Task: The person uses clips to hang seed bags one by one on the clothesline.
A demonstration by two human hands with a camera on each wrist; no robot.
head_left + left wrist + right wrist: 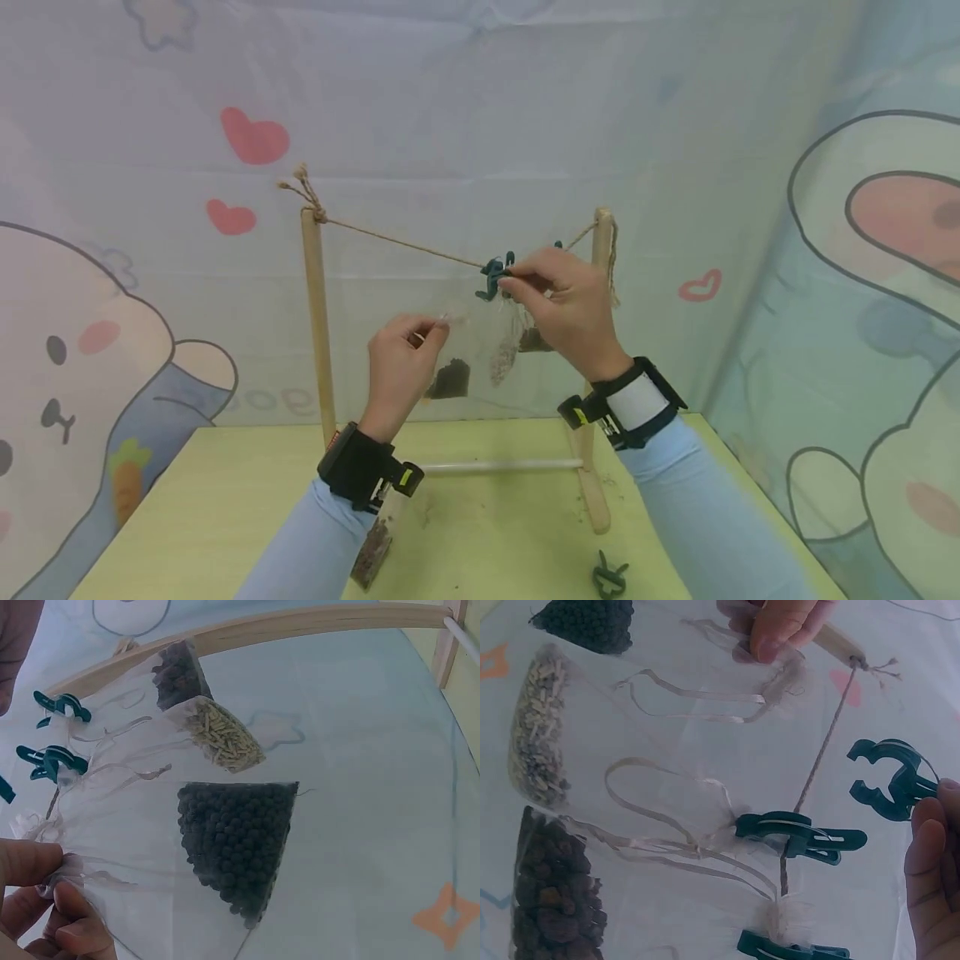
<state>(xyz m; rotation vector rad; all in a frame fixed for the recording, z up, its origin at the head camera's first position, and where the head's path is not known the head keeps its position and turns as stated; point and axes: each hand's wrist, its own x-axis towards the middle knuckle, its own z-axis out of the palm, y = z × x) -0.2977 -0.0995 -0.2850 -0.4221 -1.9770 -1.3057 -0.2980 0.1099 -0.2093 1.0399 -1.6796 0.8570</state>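
My left hand (401, 367) pinches the gathered neck of a clear drawstring bag (238, 847) filled with small round black pellets. Between thumb and fingers, my right hand (573, 308) holds a green plastic clip (896, 780) by its handles, jaws spread with nothing between them. Beside it runs a twine line (405, 244). Two more green clips grip the twine: one clip (802, 834) holds a bag of pale sticks (225, 736), the other clip (795, 949) a bag of dark brown chunks (559, 896). The black-pellet bag hangs left of these, apart from the twine.
A wooden left post (315, 317) and right post (602, 242) carry the sagging twine, joined low down by a white rod (502, 467). On the yellow table (247, 500) lie another filled bag (372, 554) near my left forearm and a loose green clip (609, 577) at front right.
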